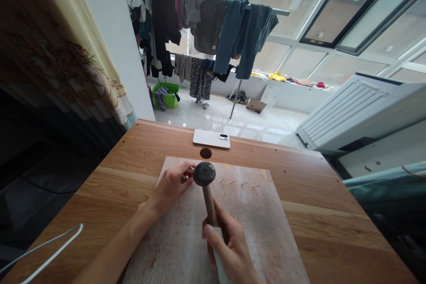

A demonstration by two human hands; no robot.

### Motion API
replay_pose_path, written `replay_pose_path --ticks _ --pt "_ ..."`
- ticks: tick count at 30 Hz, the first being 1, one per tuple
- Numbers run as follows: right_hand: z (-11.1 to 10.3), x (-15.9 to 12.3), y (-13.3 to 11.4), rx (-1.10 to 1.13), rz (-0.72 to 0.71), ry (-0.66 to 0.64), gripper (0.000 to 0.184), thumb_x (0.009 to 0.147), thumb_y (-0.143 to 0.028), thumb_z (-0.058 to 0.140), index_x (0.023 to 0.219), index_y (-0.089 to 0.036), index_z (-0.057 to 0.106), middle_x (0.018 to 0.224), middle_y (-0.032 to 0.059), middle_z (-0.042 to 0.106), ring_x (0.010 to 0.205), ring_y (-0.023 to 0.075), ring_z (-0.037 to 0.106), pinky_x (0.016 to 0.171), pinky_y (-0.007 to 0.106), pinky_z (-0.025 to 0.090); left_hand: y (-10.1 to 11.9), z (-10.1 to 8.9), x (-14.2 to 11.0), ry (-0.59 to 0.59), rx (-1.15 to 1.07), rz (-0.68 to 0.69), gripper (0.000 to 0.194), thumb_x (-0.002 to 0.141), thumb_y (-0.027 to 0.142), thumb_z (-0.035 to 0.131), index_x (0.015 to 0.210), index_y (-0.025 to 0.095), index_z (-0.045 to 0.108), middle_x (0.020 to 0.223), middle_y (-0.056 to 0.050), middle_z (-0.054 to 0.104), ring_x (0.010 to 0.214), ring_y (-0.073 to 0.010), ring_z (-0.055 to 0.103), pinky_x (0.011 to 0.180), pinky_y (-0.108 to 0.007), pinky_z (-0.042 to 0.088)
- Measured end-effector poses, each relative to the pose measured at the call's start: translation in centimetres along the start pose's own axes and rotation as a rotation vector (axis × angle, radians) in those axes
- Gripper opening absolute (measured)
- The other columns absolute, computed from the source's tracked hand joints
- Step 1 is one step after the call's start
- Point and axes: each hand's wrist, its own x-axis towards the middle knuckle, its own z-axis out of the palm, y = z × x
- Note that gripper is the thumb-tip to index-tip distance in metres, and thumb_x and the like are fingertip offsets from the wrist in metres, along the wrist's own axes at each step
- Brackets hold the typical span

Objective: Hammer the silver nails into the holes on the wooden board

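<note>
My right hand (229, 242) is wrapped round the handle of a mallet (204, 174) with a dark round head and a light grip. The mallet is raised over a worn wooden board (266, 230). My left hand (173, 186) is at the board's upper left, thumb and fingers pinched together beside the mallet head. Whatever the fingertips may hold is hidden behind that head. To the right of the head, several thin nails (244, 184) stand in a row in the board, some leaning. Small dark holes dot the board's left part.
A wooden table (326, 213) carries the board. Beyond the board are a round hole (205, 153) in the tabletop and a white phone (211, 138). A white cable (56, 253) loops at lower left. Past the table stands a rack of hanging clothes (209, 22).
</note>
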Motion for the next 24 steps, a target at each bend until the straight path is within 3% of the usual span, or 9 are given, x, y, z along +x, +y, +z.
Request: replay_pose_path --ticks 11,16,19,21,23,24 --pt "0.1 0.3 -1.4 0.024 0.018 -0.13 0.056 0.093 -0.041 0.066 0.145 -0.02 0.062 0.071 -0.0048 0.056 0.044 0.0061 0.044 0.037 0.016 0.041 -0.1 -0.1 0.1 -0.012 0.052 0.037 0.025 0.084 0.007 0.061 0.101 0.022 0.069 0.077 0.004 0.072 0.066 -0.0122 0.068 0.064 -0.019 0.054" --pt "-0.9 0.3 -2.2 0.097 -0.042 0.038 0.056 0.092 -0.047 0.07 0.141 -0.019 0.063 0.076 -0.0035 0.061 0.04 0.0056 0.048 0.035 0.017 0.042 -0.2 0.0 -0.1 0.018 0.106 0.064 0.024 0.09 0.018 0.064 0.114 0.022 0.062 0.093 0.0 0.072 0.075 -0.014 0.069 0.074 -0.025 0.058" --pt "-1.7 0.6 -3.0 0.153 -0.1 0.208 0.043 0.09 -0.049 0.072 0.121 -0.019 0.068 0.073 -0.0043 0.061 0.038 0.0056 0.048 0.033 0.016 0.039 2.3 -0.1 -1.3 0.022 0.263 0.155 0.013 0.092 0.019 0.063 0.105 0.02 0.059 0.096 -0.003 0.064 0.082 -0.0169 0.066 0.077 -0.03 0.056" --pt "-2.0 0.9 -3.5 0.187 -0.119 0.292 0.034 0.089 -0.048 0.073 0.105 -0.019 0.069 0.067 -0.006 0.059 0.036 0.0049 0.045 0.033 0.016 0.038 5.0 0.1 -2.6 -0.138 0.362 0.275 0.012 0.092 0.014 0.06 0.101 0.02 0.059 0.097 -0.004 0.064 0.09 -0.0197 0.065 0.081 -0.032 0.054" --pt "-2.3 1.1 -3.9 0.207 -0.128 0.327 0.03 0.088 -0.049 0.074 0.089 -0.019 0.067 0.063 -0.0067 0.056 0.036 0.0045 0.043 0.033 0.015 0.037 7.5 0.8 -4.1 -0.406 0.475 0.45 0.012 0.088 0.012 0.064 0.096 0.02 0.06 0.092 -0.003 0.065 0.086 -0.0211 0.064 0.077 -0.034 0.053" --pt "-2.4 1.2 -4.0 0.212 -0.131 0.335 0.031 0.087 -0.049 0.074 0.083 -0.019 0.065 0.062 -0.0065 0.056 0.036 0.0045 0.043 0.034 0.015 0.036 8.4 1.4 -4.7 -0.483 0.539 0.511 0.011 0.088 0.015 0.066 0.097 0.019 0.061 0.091 -0.004 0.067 0.084 -0.0222 0.064 0.076 -0.035 0.052"
